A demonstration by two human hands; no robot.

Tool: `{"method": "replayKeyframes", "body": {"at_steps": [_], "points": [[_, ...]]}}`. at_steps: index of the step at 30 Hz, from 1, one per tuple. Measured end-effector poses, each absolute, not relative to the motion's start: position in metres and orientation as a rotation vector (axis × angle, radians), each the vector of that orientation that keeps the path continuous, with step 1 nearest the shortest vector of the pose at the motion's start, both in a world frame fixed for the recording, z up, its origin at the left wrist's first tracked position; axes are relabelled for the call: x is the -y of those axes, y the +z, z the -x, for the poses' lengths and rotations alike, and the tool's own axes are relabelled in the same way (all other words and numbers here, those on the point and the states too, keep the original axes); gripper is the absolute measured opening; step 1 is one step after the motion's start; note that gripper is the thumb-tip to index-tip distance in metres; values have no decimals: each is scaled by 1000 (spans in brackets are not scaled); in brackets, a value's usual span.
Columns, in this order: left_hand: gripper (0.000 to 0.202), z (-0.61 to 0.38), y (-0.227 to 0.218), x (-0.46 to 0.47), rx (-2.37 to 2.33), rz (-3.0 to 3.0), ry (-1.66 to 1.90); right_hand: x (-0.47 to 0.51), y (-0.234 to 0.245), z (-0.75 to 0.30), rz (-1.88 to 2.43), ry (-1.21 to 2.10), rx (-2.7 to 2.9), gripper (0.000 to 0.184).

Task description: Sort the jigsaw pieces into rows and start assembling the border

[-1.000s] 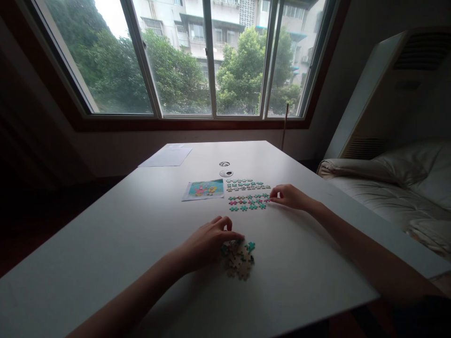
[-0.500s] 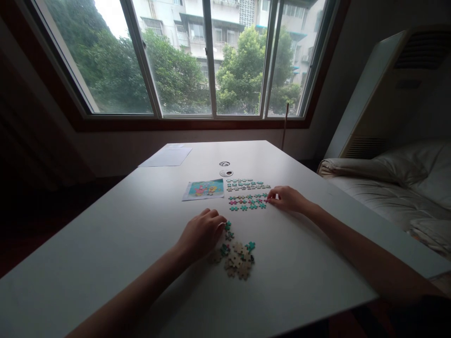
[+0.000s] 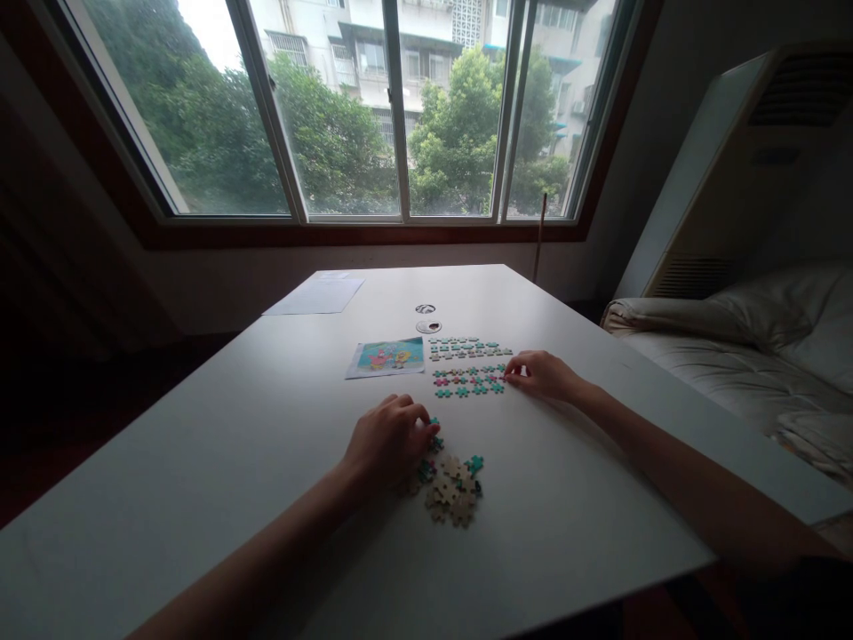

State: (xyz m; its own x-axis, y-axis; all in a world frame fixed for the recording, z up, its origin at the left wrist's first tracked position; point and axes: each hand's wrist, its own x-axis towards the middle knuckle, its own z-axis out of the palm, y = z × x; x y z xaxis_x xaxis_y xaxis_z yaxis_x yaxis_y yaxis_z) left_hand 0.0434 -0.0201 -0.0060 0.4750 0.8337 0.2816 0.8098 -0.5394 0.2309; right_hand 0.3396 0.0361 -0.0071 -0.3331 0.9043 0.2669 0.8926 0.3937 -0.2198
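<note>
My left hand (image 3: pixel 388 440) is over the near part of the table, its fingers curled and the thumb bent down onto a teal puzzle piece (image 3: pixel 435 427) that it partly covers. Just below lies a heap of loose puzzle pieces (image 3: pixel 453 489), many with the plain brown back up and a few teal. My right hand (image 3: pixel 541 373) rests at the right end of the laid-out rows of puzzle pieces (image 3: pixel 470 373). Its thumb and forefinger pinch together on a small pinkish puzzle piece (image 3: pixel 505 378), mostly hidden by the fingertips.
A picture sheet (image 3: pixel 390 357) with pink and yellow cartoon figures lies left of the rows. White paper (image 3: pixel 316 295) is at the table's far left corner. Two round fittings (image 3: pixel 426 326) sit in the white tabletop (image 3: pixel 219 444). A sofa (image 3: pixel 720 347) stands at the right.
My left hand has moved slightly right, and its thumb now covers part of the teal pieces that showed beside it. My right hand is almost unmoved at the end of the rows.
</note>
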Motion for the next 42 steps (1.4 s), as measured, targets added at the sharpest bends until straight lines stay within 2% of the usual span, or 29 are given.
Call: {"method": "replayKeyframes", "body": {"at_steps": [10,14,20,27,35,42], "points": [[18,-35,-7,12,-1373,-2624,538,-38,-8,-341,1535,60,2309,12],[16,-34,-7,11,-1396,-2616,522,-37,-5,-337,1403,74,2310,15],[11,-36,-6,7,-1320,-2563,547,-15,0,-305,1135,158,2388,14],[8,-35,-11,-3,-1245,-2431,520,14,-3,-266,1049,382,2446,13],[5,-41,-2,7,-1194,-2278,682,19,-12,-257,1020,198,2336,10],[13,-48,2,8,-1068,-1946,835,21,-10,-256,1000,65,2252,13]]}}
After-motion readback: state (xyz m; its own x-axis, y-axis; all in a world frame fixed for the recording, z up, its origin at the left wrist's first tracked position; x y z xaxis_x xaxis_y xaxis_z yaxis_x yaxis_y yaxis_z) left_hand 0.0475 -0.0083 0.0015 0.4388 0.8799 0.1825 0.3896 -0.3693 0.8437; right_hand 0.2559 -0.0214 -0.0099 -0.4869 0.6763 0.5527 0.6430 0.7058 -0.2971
